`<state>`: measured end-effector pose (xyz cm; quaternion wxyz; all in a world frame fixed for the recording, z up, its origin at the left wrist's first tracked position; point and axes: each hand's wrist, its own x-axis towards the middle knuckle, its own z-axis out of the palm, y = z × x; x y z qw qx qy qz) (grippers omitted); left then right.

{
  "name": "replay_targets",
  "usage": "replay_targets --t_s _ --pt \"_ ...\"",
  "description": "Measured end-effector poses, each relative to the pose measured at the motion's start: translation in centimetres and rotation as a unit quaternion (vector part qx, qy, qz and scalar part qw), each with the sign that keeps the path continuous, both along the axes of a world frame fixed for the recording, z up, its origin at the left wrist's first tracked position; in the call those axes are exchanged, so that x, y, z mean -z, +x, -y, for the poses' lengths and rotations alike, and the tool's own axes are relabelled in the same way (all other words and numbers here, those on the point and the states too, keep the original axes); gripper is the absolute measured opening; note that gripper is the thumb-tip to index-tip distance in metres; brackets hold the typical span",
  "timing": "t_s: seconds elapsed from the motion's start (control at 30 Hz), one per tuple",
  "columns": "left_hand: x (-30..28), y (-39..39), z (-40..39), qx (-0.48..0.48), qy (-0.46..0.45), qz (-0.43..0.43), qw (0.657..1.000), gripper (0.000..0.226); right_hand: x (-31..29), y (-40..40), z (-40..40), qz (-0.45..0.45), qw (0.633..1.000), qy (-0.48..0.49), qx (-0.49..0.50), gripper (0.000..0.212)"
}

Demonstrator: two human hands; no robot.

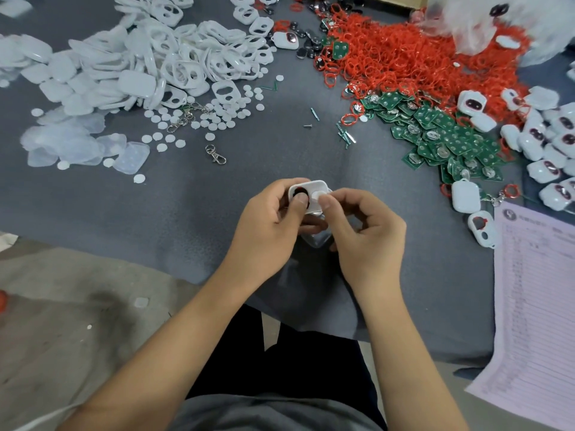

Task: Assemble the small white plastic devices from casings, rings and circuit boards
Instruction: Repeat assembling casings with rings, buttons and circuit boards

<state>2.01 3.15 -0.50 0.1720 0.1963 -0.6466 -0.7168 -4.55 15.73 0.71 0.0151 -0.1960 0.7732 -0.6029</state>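
Observation:
A small white casing (pixel 312 191) with a dark oval window is held above the grey cloth, between both hands. My left hand (pixel 270 225) grips its left side, thumb pressed on the dark window. My right hand (pixel 364 231) pinches its right side, thumb on a round white button. A clear plastic piece (pixel 317 241) shows under the fingers. White casings (pixel 161 60) are heaped at the back left. Red rings (pixel 404 54) are piled at the back right. Green circuit boards (pixel 448 135) spread below the rings.
Finished white devices (pixel 547 141) crowd the right edge. A printed paper sheet (pixel 535 300) lies at the right front. White round discs (pixel 217 116), clear covers (pixel 77 144), a metal clasp (pixel 216 154) and small pins (pixel 343 135) lie scattered on the grey cloth (pixel 124 206).

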Motion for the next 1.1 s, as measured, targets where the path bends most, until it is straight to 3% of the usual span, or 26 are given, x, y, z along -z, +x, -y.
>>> replay_targets --t_s 0.57,0.83,1.1 --pt "-0.5 0.2 0.3 0.020 -0.099 0.061 0.993 0.023 1.0 0.3 0.4 -0.106 0.990 0.084 0.030 0.011" --pt "-1.0 0.3 0.1 0.001 -0.150 0.086 0.985 0.023 0.7 0.4 1.0 -0.107 0.986 0.128 0.030 0.018" --pt "-0.9 0.3 -0.5 -0.031 -0.176 0.080 0.981 0.020 0.7 0.4 1.0 -0.106 0.988 0.109 0.023 0.023"
